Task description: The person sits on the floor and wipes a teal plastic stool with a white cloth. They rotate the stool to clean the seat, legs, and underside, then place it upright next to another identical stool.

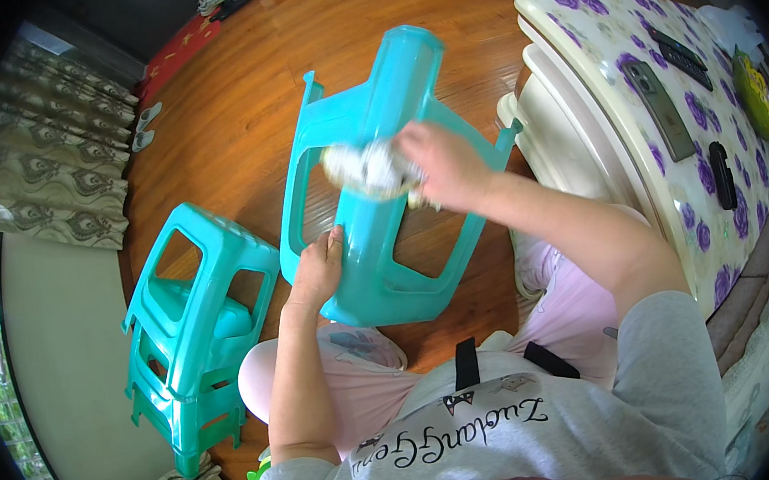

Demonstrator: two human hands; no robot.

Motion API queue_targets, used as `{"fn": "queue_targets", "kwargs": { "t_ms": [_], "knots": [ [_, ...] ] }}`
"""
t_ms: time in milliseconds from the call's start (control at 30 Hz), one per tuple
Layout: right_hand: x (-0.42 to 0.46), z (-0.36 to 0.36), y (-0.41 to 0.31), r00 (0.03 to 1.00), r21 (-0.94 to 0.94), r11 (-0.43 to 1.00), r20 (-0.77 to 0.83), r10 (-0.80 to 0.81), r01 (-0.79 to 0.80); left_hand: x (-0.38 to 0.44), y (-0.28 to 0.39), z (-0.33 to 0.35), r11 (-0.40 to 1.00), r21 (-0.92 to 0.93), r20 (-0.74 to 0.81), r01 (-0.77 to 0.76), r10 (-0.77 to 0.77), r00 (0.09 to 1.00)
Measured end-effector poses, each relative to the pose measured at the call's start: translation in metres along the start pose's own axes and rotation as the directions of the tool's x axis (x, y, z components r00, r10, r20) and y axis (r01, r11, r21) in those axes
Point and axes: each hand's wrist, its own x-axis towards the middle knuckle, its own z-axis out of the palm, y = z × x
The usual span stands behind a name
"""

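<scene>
A turquoise plastic stool (374, 275) is tilted in front of me, with one corner leg facing up towards me. My left hand (319, 265) grips the stool beside its window-like side opening, the thumb lying on the leg. In my right hand (445, 166) is a bunched whitish cloth (371, 168), which lies against the middle of that leg. Both the cloth and the right hand are blurred. The hand hides part of the stool's right side.
More turquoise stools (192, 353), nested in a stack, stand at my left. At the right, a low table (638, 156) with a floral cover bears a phone (658, 110), remote controls (680, 56) and a black object (721, 176). Slippers (145, 127) lie near a patterned curtain (47, 146).
</scene>
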Motion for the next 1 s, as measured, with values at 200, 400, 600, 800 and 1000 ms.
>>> {"fn": "queue_targets", "kwargs": {
  "t_ms": [200, 400, 600, 800, 1000],
  "knots": [
    [-0.022, 0.022, -0.047, 0.82, 0.136, 0.936, 0.454, -0.35, 0.324, -0.004, 0.01, -0.006, 0.998, 0.02, 0.031, 0.06, -0.061, 0.998],
    [0.009, 0.001, 0.014, 0.986, 0.158, 0.975, 0.036, -0.161, 0.153, 0.004, -0.005, 0.002, 1.0, -0.005, 0.013, 0.011, -0.011, 1.0],
    [0.023, -0.038, 0.043, 0.973, -0.075, 0.983, -0.176, 0.15, -0.165, -0.001, 0.007, -0.004, 0.999, 0.005, 0.043, 0.049, -0.049, 0.998],
    [-0.002, 0.003, -0.017, 0.976, 0.016, 0.996, 0.197, -0.089, 0.088, 0.005, -0.018, -0.005, 0.999, 0.015, -0.066, -0.038, 0.039, 0.997],
    [0.013, -0.015, 0.007, 0.999, 0.074, 0.997, 0.042, -0.027, 0.024, 0.007, -0.013, -0.006, 0.998, 0.028, -0.075, 0.05, -0.048, 0.996]
  ]
}}
